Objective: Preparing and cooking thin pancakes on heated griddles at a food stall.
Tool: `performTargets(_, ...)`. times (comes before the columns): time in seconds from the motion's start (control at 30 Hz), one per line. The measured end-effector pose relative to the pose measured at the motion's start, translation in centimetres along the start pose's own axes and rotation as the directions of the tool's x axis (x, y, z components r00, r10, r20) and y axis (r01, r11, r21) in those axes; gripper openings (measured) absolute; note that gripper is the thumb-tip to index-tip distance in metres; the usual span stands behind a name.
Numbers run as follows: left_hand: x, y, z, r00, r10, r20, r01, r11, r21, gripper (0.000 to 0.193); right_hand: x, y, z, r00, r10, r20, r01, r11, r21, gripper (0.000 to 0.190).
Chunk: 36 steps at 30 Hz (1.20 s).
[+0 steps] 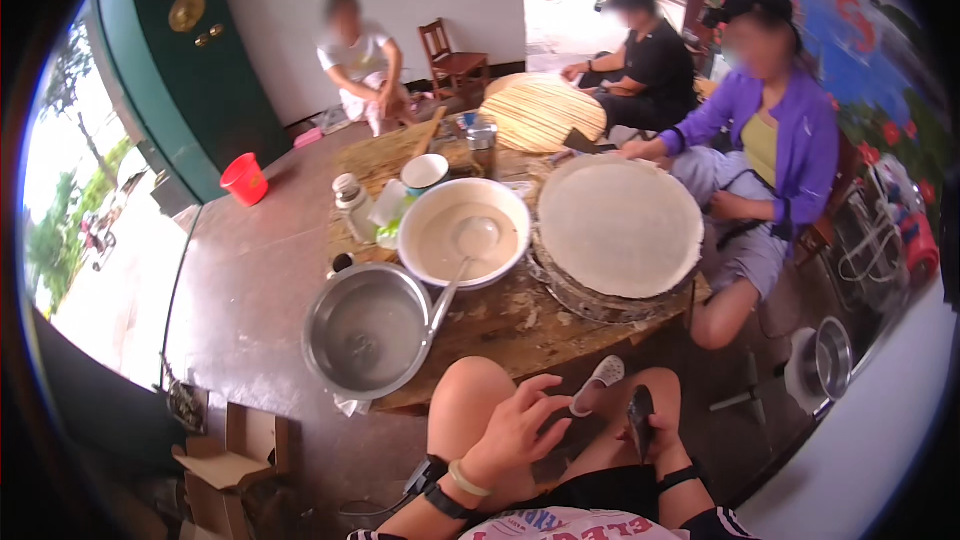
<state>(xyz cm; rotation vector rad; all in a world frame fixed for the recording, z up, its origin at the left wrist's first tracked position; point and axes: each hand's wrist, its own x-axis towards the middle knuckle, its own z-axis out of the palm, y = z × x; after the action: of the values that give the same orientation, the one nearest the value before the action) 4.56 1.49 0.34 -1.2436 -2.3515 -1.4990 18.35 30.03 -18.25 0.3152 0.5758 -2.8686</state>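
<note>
My left hand (526,420) is raised over my lap, fingers apart, holding nothing. In my right hand (660,435) is a dark, flat, thin object (640,420), held upright above my right thigh; its exact kind is unclear. Before me on a low wooden table is a round griddle (570,296), covered by a thin pale sheet of batter or flatbread (619,221). Left of it sits a white enamel basin (517,240) of pale batter. A metal ladle (450,296) rests in the batter, its handle over the rim. Nearer me, a steel bowl (322,345) contains cloudy liquid.
Beyond the basin stand an enamel mug (425,169), a bottle (352,202) and a glass jar (481,146). A purple-sleeved person (806,135) sits right of the griddle, one hand by its far edge. Two other people sit farther back, one beside a round slatted mat (540,112).
</note>
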Motion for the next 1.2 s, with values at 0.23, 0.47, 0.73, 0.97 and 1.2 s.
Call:
performTargets(0.23, -0.4, -0.2, -0.5, 1.000, -0.005, 0.005, 0.005, 1.000, 0.004, 0.026, 0.5, 0.7, 1.0, 0.999, -0.003, -0.043, 0.003, 1.000, -0.015, 0.054)
performTargets(0.47, -0.3, -0.5, 0.0, 1.000, -0.004, -0.024, 0.004, 1.000, 0.010, 0.027, 0.6, 0.2, 1.0, 1.000, -0.004, -0.004, 0.004, 0.999, -0.046, 0.053)
performTargets(0.73, -0.4, -0.7, 0.2, 0.998, -0.060, 0.000, 0.060, 0.997, 0.049, 0.033, 0.5, -0.5, 4.5, 1.000, -0.011, 0.025, 0.014, 0.995, -0.100, 0.062)
performTargets(0.97, 1.7, -4.4, -11.8, 0.739, -0.567, -0.365, -0.252, 0.271, -0.929, 0.056, 1.6, 0.3, 0.8, 0.993, 0.083, 0.089, -0.080, 0.996, -0.043, 0.061)
performTargets(1.2, -1.1, -11.1, -16.4, 0.686, -0.631, -0.362, -0.398, 0.091, -0.913, 0.050, 0.2, 0.4, 3.5, 0.988, -0.078, -0.130, 0.077, 0.997, -0.014, 0.055)
